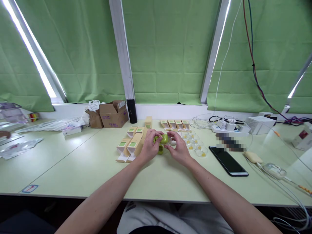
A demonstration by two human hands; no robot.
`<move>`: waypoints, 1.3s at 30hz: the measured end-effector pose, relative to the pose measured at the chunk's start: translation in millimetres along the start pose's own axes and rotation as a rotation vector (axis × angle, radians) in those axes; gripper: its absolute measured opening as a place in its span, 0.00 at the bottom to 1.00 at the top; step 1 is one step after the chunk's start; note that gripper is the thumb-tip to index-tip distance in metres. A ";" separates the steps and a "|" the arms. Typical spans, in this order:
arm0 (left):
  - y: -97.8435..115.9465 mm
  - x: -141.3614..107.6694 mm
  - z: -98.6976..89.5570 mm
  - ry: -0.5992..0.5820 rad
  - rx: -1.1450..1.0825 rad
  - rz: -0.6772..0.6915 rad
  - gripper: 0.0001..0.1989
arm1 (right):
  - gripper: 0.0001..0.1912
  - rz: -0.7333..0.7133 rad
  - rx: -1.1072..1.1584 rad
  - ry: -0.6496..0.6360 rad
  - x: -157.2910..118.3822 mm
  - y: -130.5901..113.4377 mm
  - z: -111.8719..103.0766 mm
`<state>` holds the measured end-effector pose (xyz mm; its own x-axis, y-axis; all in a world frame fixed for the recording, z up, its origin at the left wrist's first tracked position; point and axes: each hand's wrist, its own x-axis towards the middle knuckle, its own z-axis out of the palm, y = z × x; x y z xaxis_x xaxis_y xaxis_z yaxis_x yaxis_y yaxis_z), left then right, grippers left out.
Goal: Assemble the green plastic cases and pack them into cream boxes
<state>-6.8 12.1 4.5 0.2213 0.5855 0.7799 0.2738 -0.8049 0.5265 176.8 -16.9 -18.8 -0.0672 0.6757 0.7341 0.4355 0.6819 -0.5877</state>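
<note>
Over the middle of the table, a small glossy green object (165,139) is gripped between my two hands; its exact kind is hard to make out. My left hand (151,143) closes its fingers on the green object from the left. From the right, my right hand (179,148) pinches its side, where a clear or whitish part shows near the fingertips. Just below them a small green box-like piece (160,149) rests on the table. Beside my left hand stand several open beige cartons (135,148) with green labels. Several clear plastic cups (195,141) with yellow centres lie right of my right hand.
More beige cartons (175,125) line up behind my hands. A black phone (228,161) and a power strip (230,129) with cables lie to the right. Cardboard boxes (113,114) and a black cylinder (131,111) stand at the back left. Part of another person's hand (5,134) shows far left.
</note>
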 end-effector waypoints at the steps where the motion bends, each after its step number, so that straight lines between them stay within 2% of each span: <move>1: -0.1 0.0 0.2 0.007 -0.012 -0.005 0.06 | 0.26 -0.001 -0.011 0.000 0.2 -0.2 -0.5; 6: -0.5 1.3 0.9 0.051 -0.202 -0.158 0.11 | 0.26 0.009 -0.057 0.025 2.0 -2.4 -3.4; 12: -2.8 10.2 -1.6 0.195 -0.529 -0.387 0.24 | 0.28 0.043 -0.071 0.049 3.5 -2.5 -4.6; 18: -11.4 14.9 -8.1 0.323 -0.702 -0.559 0.26 | 0.15 0.006 -0.154 0.054 10.2 -8.8 -17.7; 21: -14.8 15.1 -8.3 0.342 -0.725 -0.588 0.25 | 0.03 -0.009 -0.194 0.069 15.8 -16.1 -33.8; 22: -15.3 15.2 -7.8 0.343 -0.726 -0.591 0.25 | 0.01 -0.015 -0.203 0.073 16.6 -18.4 -40.6; 25: -15.7 15.5 -5.5 0.337 -0.714 -0.597 0.26 | 0.03 -0.061 -0.250 0.073 12.8 -22.6 -63.3; 30: -15.6 15.2 -2.5 0.325 -0.707 -0.612 0.26 | 0.04 -0.025 -0.403 0.027 -12.1 -13.0 -94.5; 39: -16.4 12.7 -2.1 0.302 -0.711 -0.606 0.25 | 0.06 -0.044 -0.601 -0.086 -50.7 21.0 -114.9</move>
<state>-10.5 32.6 6.5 -0.0465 0.9488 0.3123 -0.3877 -0.3053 0.8698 292.5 -69.0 -29.3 -0.1582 0.6876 0.7087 0.8596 0.4490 -0.2437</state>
